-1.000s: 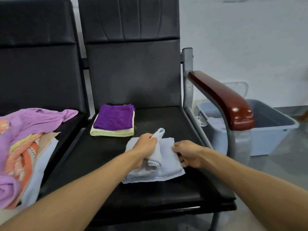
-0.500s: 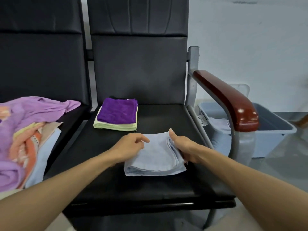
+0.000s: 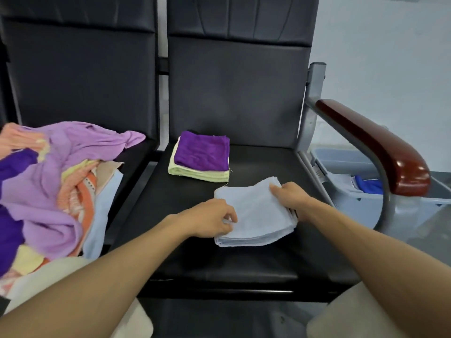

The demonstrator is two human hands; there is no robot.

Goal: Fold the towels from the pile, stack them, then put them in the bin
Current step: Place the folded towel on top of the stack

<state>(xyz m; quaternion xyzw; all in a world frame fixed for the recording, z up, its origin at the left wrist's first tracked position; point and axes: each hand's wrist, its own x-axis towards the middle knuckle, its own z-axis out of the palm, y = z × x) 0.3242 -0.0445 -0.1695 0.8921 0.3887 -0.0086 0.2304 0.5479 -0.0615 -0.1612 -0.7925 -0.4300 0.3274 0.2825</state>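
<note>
A folded light blue towel point(image 3: 256, 213) lies on the black seat point(image 3: 244, 259) of the right-hand chair. My left hand point(image 3: 210, 219) pinches its left edge with curled fingers. On the towel's right side, my right hand point(image 3: 290, 196) grips the stacked edges, thumb on top. Behind it sits a stack of two folded towels, purple point(image 3: 202, 150) on pale yellow point(image 3: 195, 173). The unfolded pile point(image 3: 51, 181) of lilac, orange, purple and pale cloths covers the left seat. The grey bin point(image 3: 366, 203) stands on the floor right of the chair, with blue cloth inside.
A dark red armrest point(image 3: 380, 147) on a grey metal post rises between the seat and the bin, partly over the bin's rim. Black backrests close off the rear. My knees show at the bottom of the view.
The blue towel went from half-rolled in my left hand to lying flat and folded. Both hands now hold its side edges, and the view has shifted left, showing more of the pile.
</note>
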